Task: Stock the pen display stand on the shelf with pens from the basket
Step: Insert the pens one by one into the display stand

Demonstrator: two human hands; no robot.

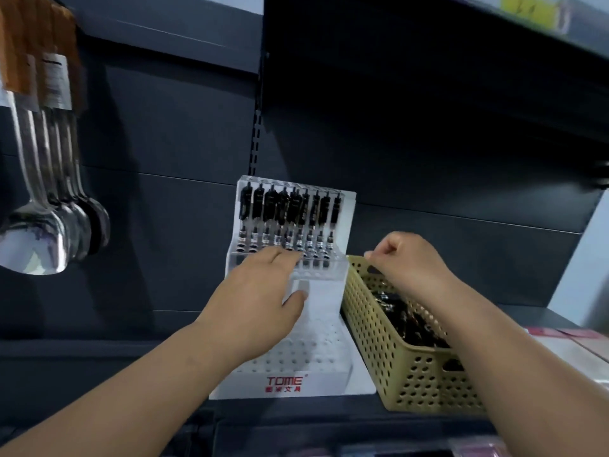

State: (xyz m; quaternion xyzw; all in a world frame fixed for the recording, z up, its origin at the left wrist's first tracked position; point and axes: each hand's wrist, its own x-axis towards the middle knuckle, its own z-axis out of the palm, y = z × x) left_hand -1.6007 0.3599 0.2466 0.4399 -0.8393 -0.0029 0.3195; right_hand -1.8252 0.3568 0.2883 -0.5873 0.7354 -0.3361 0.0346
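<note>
A white tiered pen display stand (316, 311) marked TOME stands on the dark shelf. Its top row holds several black pens (290, 212) upright; the lower tiers show bare holes. My left hand (263, 291) rests on the middle tier with its fingers stretched out and its thumb against the tier's front. To the stand's right sits a beige perforated basket (418, 374) with several dark pens (405, 318) lying inside. My right hand (405, 262) hovers over the basket's far end with curled fingers, thumb and fingertips together. No pen shows in it.
Several steel ladles (49, 225) with wooden handles hang at the left, close to the stand. The dark shelf's back panel (428, 143) rises behind. An upper shelf (494, 44) overhangs at the top right. Pinkish packages (573, 341) lie to the right of the basket.
</note>
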